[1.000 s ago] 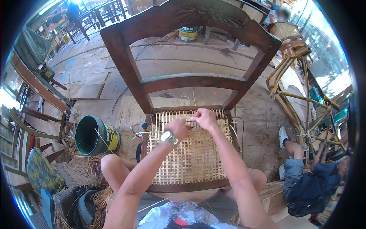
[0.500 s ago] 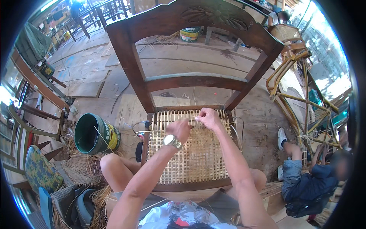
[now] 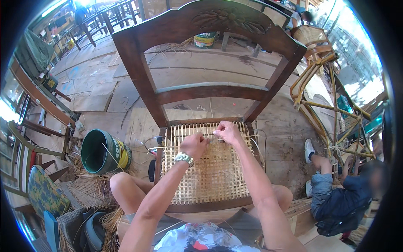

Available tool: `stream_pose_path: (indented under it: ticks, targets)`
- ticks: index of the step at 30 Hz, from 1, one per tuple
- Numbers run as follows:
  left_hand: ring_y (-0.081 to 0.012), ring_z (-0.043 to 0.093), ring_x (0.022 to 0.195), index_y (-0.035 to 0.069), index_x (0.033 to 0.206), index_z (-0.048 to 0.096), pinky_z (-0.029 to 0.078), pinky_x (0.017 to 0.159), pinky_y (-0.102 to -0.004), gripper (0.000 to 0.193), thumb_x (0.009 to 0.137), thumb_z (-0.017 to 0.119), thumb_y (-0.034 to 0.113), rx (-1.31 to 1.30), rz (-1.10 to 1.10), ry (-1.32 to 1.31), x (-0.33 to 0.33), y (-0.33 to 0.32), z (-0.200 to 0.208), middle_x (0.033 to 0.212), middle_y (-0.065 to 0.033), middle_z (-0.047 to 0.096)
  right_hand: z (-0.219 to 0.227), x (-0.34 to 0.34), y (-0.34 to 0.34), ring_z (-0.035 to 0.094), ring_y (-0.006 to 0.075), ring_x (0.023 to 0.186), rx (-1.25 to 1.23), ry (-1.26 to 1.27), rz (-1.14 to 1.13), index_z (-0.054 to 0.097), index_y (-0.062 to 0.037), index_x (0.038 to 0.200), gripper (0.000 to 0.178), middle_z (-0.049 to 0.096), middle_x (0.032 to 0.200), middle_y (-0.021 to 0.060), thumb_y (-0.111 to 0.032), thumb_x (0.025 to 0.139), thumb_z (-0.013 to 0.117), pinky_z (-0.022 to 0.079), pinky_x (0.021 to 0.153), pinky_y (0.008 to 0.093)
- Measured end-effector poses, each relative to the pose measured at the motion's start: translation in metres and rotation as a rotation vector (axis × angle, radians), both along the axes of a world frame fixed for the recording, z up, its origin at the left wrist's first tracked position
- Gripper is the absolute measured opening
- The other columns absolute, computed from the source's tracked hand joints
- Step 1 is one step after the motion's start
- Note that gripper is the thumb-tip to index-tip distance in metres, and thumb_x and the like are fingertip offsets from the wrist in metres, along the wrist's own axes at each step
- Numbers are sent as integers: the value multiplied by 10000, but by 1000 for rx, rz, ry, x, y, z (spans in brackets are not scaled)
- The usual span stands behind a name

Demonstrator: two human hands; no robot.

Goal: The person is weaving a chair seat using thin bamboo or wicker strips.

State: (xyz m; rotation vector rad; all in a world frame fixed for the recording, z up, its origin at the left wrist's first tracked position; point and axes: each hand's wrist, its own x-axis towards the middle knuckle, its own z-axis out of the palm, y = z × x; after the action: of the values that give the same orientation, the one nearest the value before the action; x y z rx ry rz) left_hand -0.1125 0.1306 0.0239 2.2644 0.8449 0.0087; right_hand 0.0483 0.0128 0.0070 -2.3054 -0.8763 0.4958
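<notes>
In front of me stands a dark wooden chair with a carved top rail, its seat covered by an open mesh of pale woven cane. Over the far part of the mesh, my left hand, a watch on its wrist, is closed with its fingertips low on the weave. Just to the right and slightly farther off, my right hand pinches thin cane between thumb and fingers. The strip between the hands is too fine to follow fully. Loose cane ends stick out at both sides of the seat.
A green bucket with a cane strip in it stands left of the chair. Cane scraps and a camouflage-patterned cushion lie at lower left. On the right are a rattan frame and a seated person. Another bucket stands beyond the chair.
My left hand has shifted slightly left and nearer to me, its wrist turned a little. My right hand stays pinched at about the same spot. The whole view has tilted slightly.
</notes>
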Motion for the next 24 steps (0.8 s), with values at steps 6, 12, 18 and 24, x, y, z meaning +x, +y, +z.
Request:
stream_pose_path:
  ticks: [6,12,18,24]
  targets:
    - [-334,692,872,54,935,677,538,758,-450,366,867,723,410,100,-194,77,19,10,8,912,-172,722,11,-3,-22,585,61,708,440,478,-121,712,-55,852,157,676,754,17,-159,782,808,472,645,260]
    - [-334,698,932,33,991,668,559,814,-444,297,880,714,304,184,-383,153,22,11,10,970,-187,709,17,-4,-35,639,129,687,4,99,-68,741,-37,780,145,705,741,56,-159,746,809,504,665,305]
    - [-328,675,894,40,919,640,523,766,-461,232,874,712,255,264,-305,38,15,5,-17,890,-171,696,21,-3,-29,676,191,709,-75,40,-41,749,-43,769,165,719,771,98,-184,712,813,520,684,337]
    - [-321,678,914,61,976,651,530,793,-460,224,879,708,255,222,-269,-23,13,6,-21,931,-159,704,9,-10,-8,699,239,759,-135,-8,49,762,-64,788,198,729,803,127,-248,722,799,537,709,358]
